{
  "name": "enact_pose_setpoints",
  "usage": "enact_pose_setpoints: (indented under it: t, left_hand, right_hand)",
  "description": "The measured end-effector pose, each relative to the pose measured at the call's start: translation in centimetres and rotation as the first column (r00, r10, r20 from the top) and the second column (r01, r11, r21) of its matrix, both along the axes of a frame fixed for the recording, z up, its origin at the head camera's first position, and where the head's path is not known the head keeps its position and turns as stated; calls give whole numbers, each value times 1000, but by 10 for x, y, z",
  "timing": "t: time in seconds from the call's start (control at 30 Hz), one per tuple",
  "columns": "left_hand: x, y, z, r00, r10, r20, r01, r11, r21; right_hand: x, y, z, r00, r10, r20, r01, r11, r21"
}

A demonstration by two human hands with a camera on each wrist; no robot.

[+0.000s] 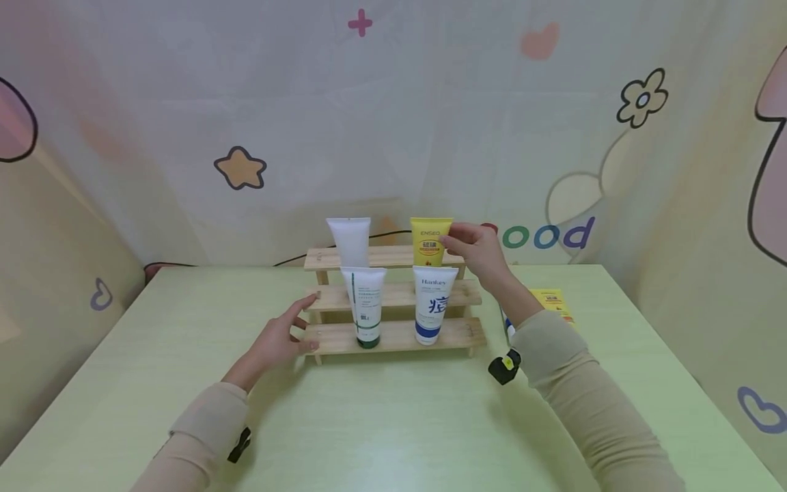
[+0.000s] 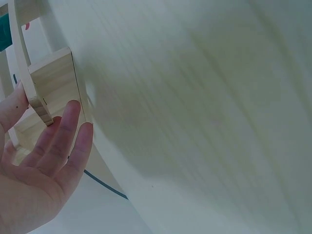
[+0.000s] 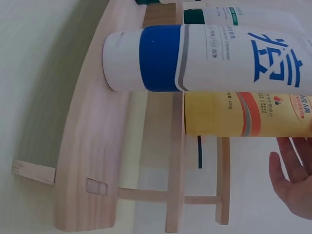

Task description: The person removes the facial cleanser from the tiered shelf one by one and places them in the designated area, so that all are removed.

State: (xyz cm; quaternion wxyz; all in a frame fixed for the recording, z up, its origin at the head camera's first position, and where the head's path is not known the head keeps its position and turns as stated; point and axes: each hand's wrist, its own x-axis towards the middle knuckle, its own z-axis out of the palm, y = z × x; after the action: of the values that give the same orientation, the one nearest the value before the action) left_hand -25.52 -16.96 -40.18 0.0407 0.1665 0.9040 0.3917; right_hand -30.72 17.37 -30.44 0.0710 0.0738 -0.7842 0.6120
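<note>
A three-tier wooden rack (image 1: 393, 335) stands on the table. My right hand (image 1: 482, 254) pinches the upper right edge of a yellow squeeze tube (image 1: 428, 251), which stands cap down on the middle tier. In front of it, a white tube with a blue band (image 1: 434, 301) stands on the lowest tier. To its left is a white tube with a dark green cap (image 1: 367, 307); another white tube (image 1: 350, 239) rises behind that one. My left hand (image 2: 44, 180) is at the rack's left end, fingers extended, thumb and fingertips touching the tier ends.
Right of the rack, another yellow tube (image 1: 553, 304) lies on the table (image 1: 393, 424), partly hidden by my right forearm. Behind the rack hangs a printed curtain (image 1: 393, 137), with a dark cable (image 1: 307, 254) along its foot.
</note>
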Motion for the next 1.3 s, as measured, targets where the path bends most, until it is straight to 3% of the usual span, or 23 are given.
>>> enact_pose_setpoints:
  t: [0.23, 0.53, 0.63, 0.87, 1.1, 1.3]
  left_hand:
    - [1, 1, 1, 1000, 9, 15, -9, 1000, 5]
    - [0, -1, 2, 1000, 5, 0, -5, 1000, 0]
    - [0, -2, 1, 1000, 10, 5, -10, 1000, -4]
    - [-2, -1, -2, 1000, 8, 12, -8, 1000, 4]
    - [-2, 0, -3, 1000, 10, 12, -10, 1000, -1]
    - [-2, -1, -2, 1000, 13, 17, -13, 1000, 1]
  right_hand:
    - [2, 15, -2, 997, -55, -53, 52, 997, -54]
    - [17, 59, 15, 989, -67, -128, 51, 991, -124]
    - [23, 76, 17, 987, -101, -125, 90, 992, -92]
    - [40, 118, 17, 980, -176, -88, 171, 984, -58]
    - [52, 164, 10, 978, -205, -21, 193, 945, -263]
    - [50, 202, -4, 934, -341, 106, 355, 919, -169]
